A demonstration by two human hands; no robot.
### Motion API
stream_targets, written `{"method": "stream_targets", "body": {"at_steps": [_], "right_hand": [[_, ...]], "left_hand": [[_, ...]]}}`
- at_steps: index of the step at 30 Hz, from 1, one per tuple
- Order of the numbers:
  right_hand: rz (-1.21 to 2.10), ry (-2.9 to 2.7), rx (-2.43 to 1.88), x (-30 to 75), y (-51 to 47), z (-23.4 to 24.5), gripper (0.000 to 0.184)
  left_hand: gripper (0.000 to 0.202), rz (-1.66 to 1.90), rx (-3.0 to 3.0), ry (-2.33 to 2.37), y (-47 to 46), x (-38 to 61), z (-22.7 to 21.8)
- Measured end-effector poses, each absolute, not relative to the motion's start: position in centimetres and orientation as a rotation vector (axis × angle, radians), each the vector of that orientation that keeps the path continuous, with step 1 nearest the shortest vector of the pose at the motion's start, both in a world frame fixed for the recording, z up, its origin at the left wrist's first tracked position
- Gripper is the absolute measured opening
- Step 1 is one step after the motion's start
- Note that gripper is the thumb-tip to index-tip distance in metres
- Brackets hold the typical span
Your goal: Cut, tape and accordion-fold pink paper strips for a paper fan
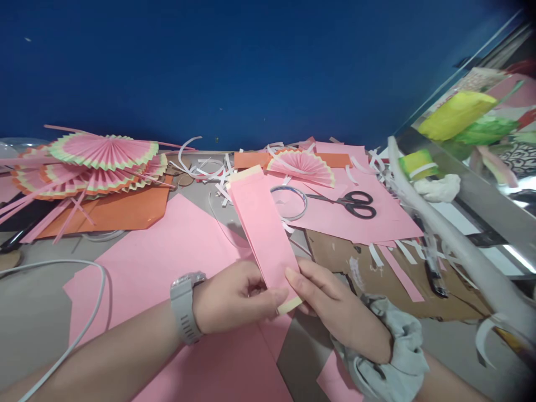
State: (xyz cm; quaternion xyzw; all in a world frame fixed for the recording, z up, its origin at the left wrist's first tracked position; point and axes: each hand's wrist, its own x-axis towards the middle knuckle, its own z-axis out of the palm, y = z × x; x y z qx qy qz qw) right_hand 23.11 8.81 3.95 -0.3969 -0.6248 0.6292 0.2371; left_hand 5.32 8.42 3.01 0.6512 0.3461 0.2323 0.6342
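A folded strip of pink paper with pale yellow ends is held up between my two hands, tilted with its far end to the left. My left hand grips its near left edge, thumb on top and the other fingers partly hidden beneath. On the near right edge, my right hand pinches the strip with thumb and fingers. Large pink sheets lie under and to the left of my hands. Beyond the strip are black-handled scissors and a roll of tape.
Pleated pink paper fans with paper sticks are piled at the left on orange paper. Another fan lies at the back. A cutter knife rests by brown cardboard at the right. A white cable curves at the left.
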Motion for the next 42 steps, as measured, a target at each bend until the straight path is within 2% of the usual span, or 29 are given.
{"method": "stream_targets", "body": {"at_steps": [5, 10, 14, 19, 23, 32, 39, 42], "right_hand": [[1.574, -1.748, -1.188, 23.2, 8.7, 3.6, 0.035], [1.374, -1.670, -1.288, 23.2, 8.6, 3.2, 0.029], [1.195, -1.644, -1.396, 22.9, 8.4, 3.2, 0.029], [1.330, -1.718, -1.277, 22.6, 8.4, 3.4, 0.022], [1.388, -1.763, -1.264, 22.8, 8.2, 3.2, 0.024], [1.295, -1.837, -1.314, 22.8, 8.2, 3.3, 0.029], [1.318, -1.720, -1.333, 22.9, 8.4, 3.4, 0.031], [1.382, -1.728, -1.306, 23.0, 8.3, 3.4, 0.028]], "left_hand": [[0.049, 0.340, 1.493, 0.837, 8.4, 5.2, 3.1], [0.032, 0.590, 1.399, 0.959, 8.1, 6.0, 3.3], [0.029, 0.687, 1.444, 1.163, 7.3, 7.1, 3.4], [0.029, 0.753, 1.375, 1.199, 6.9, 7.7, 3.5], [0.025, 0.748, 1.389, 1.232, 7.0, 7.6, 3.5], [0.025, 0.611, 1.526, 1.279, 6.9, 7.3, 3.0], [0.042, 0.634, 1.498, 1.256, 7.0, 7.3, 3.4], [0.043, 0.650, 1.511, 1.188, 7.0, 7.1, 3.5]]}}
